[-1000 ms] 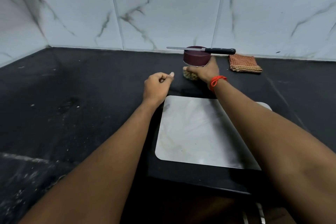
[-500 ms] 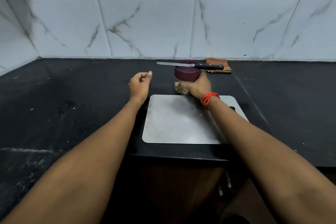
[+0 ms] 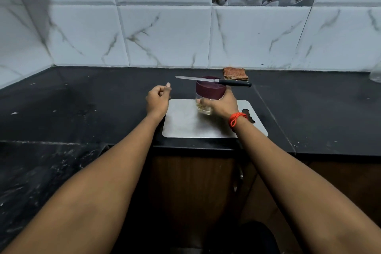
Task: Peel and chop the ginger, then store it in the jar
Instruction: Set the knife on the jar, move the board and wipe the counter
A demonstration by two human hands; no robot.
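While the right grip (image 3: pixel 221 103) clasped the jar (image 3: pixel 201 103) of ginger (image 3: pixel 204 109), a knife (image 3: pixel 233 83) across its lid (image 3: pixel 210 91), at the cutting board's (image 3: pixel 185 123) far edge and the left grip (image 3: pixel 157 99) hung clenched empty beside it, storing looked done, needing a level set-down.

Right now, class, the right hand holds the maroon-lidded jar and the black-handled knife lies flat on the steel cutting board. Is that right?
No. The head view shows the black-handled knife lying across the maroon lid, not on the steel cutting board. The right hand does hold the jar.
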